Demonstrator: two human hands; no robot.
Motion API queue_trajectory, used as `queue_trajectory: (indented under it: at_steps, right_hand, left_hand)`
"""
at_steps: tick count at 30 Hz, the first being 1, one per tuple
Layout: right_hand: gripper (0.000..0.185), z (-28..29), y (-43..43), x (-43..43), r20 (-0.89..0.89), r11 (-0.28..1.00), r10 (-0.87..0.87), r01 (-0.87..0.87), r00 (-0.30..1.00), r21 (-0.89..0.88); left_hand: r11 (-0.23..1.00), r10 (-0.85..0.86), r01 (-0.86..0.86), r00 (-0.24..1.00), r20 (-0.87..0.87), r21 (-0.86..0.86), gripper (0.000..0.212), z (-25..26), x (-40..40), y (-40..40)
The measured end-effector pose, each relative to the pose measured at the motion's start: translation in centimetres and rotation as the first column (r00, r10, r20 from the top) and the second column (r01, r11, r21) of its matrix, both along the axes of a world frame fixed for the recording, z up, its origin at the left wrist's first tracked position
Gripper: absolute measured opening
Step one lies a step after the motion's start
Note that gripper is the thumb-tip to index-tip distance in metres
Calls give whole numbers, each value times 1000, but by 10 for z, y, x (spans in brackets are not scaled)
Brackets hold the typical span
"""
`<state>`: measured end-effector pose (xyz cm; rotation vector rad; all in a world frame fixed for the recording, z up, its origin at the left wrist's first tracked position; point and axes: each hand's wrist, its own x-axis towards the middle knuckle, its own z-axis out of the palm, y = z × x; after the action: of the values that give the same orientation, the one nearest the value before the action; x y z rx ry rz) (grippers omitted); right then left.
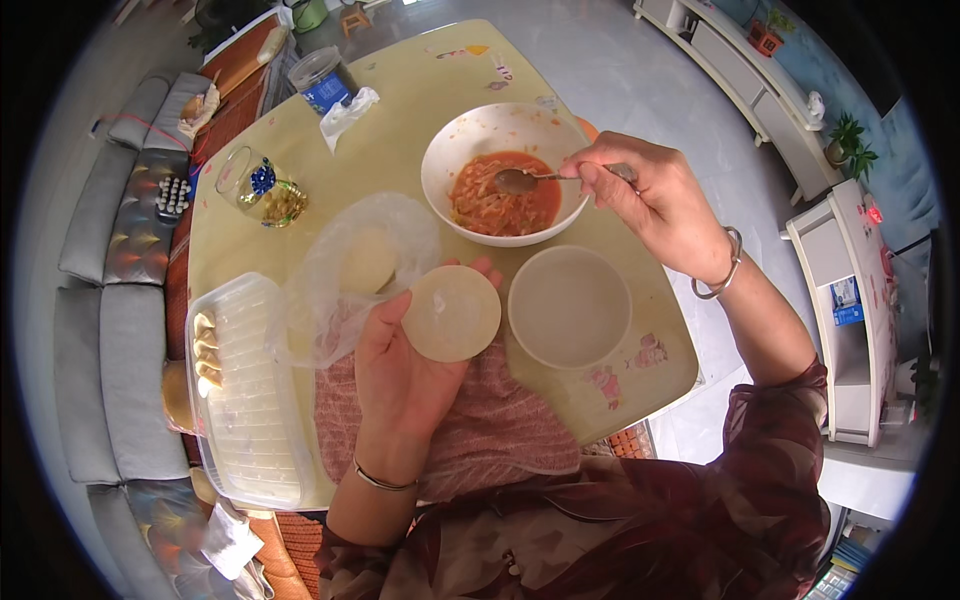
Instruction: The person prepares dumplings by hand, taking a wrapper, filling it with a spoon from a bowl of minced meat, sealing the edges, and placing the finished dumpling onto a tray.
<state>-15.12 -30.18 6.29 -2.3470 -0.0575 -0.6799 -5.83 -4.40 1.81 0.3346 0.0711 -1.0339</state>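
My left hand [409, 360] holds a round dumpling wrapper [451, 313] on its palm, the thumb at its left edge. In my right hand [651, 196] is a metal spoon [517, 181], its bowl over the reddish filling [487, 206] in a large white bowl [574, 210]. A smaller round white bowl [570, 307] with pale contents stands to the right of the wrapper. Left of it lies an open clear plastic bag [322, 259] with a stack of wrappers [367, 259]. Several folded dumplings [206, 349] stand in a row at the left side of a clear plastic tray [259, 405].
A pink-brown towel [502, 427] covers the near table edge. A decorated glass [259, 184] stands at the left. Farther back are a lidded jar [324, 79] and a crumpled tissue [347, 118]. A grey sofa [142, 375] is beyond the table's left side.
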Motion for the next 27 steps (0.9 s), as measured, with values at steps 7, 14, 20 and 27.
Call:
queue_trajectory:
  at_steps: [7,14,20,27]
  right_hand:
    - [23,0,8,-3,-129,927,11,38,992,374]
    - [18,4,-10,5,54,949,280,-267,959,-166]
    - [15,5,-16,27,62,907,115,-79,991,-414]
    - [17,21,-2,17,-81,914,236,-249,968,-319]
  left_hand:
    - [999,40,-39,995,87,-12,55,-2,0,-5]
    - [1000,23,-22,992,121,-10,60,-4,-1,-5]
    - [1000,11,-13,983,181,8,61,-7,-2,-8]
    - [1000,23,-22,989,145,-6,61,-4,-3,-5]
